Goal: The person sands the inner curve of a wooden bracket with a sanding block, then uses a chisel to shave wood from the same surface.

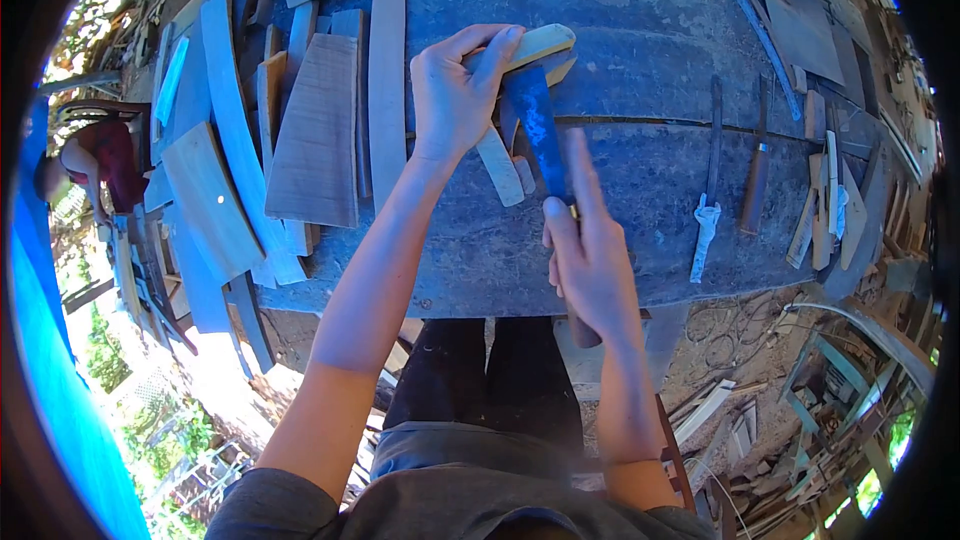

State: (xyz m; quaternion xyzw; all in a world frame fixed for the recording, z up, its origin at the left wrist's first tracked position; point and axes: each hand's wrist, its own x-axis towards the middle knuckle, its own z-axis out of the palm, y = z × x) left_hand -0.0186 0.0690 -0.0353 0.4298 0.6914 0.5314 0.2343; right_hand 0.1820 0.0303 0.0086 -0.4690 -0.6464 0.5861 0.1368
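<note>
Over the bench my left hand is closed around a small pale wooden piece with a rounded end, thumb along its near side. My right hand grips a wide flat file, its index finger stretched along the blade. The file's far end overlaps the wooden piece just right of my left fingers, and its handle end sticks out below my right palm. Between the two hands, another small pale wooden piece slants down over the bench top.
Several wooden boards are piled on the bench's left side. To the right lie a tool with a wrapped handle, a wooden-handled tool and wood strips. A person sits at far left. Scrap wood litters the ground.
</note>
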